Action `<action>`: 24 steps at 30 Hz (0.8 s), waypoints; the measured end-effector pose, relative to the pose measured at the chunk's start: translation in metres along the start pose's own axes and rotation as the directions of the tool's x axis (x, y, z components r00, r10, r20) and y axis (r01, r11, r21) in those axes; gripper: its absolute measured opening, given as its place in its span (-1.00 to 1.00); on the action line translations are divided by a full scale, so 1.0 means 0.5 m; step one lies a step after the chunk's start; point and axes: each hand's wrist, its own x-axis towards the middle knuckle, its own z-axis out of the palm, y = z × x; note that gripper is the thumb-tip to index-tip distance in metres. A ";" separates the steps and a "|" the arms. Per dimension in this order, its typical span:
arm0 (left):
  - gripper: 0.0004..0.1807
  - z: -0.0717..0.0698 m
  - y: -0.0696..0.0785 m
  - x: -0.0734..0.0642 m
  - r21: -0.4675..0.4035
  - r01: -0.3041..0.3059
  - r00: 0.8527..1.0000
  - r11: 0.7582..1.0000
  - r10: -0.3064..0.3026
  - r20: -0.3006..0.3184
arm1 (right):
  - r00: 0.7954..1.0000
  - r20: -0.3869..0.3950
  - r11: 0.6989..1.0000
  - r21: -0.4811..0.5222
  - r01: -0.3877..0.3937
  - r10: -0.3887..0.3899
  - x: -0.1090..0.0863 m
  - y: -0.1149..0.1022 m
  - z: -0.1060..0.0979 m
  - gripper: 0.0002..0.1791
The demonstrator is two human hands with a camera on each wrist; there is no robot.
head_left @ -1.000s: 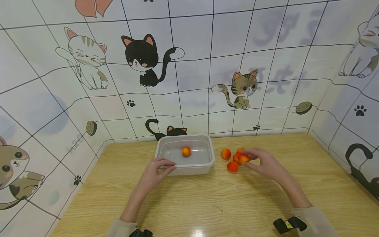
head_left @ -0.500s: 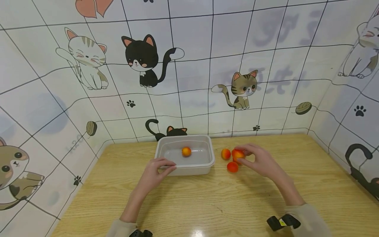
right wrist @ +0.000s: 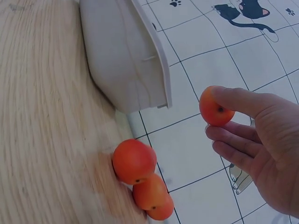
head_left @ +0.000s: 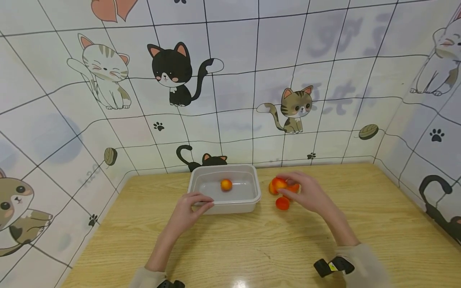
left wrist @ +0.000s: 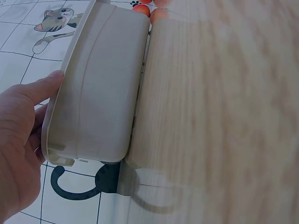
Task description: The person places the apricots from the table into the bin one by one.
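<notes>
My left hand pinches the near rim of a white rectangular plastic container, thumb in front and fingers over the edge. One small orange-yellow fruit lies inside it. To the right of the container, my right hand holds a small orange-red fruit between thumb and fingertips, raised off the table in the right wrist view. Below it, several similar fruits sit close together, among them a red one nearest the front; the hand and held fruit partly hide the others.
A light wooden table bears everything. Behind it and along both sides stand wall panels printed with cartoon cats and grid lines; the container's far side is close to the back panel. Black wrist devices sit at both sleeves.
My right hand has lifted one fruit out of the cluster and carried it leftward, toward the container. The left hand and the container have stayed put.
</notes>
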 end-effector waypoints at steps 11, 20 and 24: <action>-0.92 -0.002 -0.001 0.002 0.003 -0.021 1.000 1.000 0.021 -0.006 | 1.000 -0.021 0.998 0.070 0.008 -0.007 0.031 -0.038 0.016 -0.58; -0.92 -0.002 0.002 0.002 -0.006 0.001 1.000 1.000 -0.001 0.003 | 0.999 -0.028 0.988 0.156 -0.014 0.019 0.057 -0.076 0.034 -0.55; -0.92 -0.002 0.001 0.001 -0.012 -0.005 1.000 1.000 0.005 0.000 | 0.999 -0.027 0.984 0.173 -0.033 0.038 0.064 -0.089 0.043 -0.55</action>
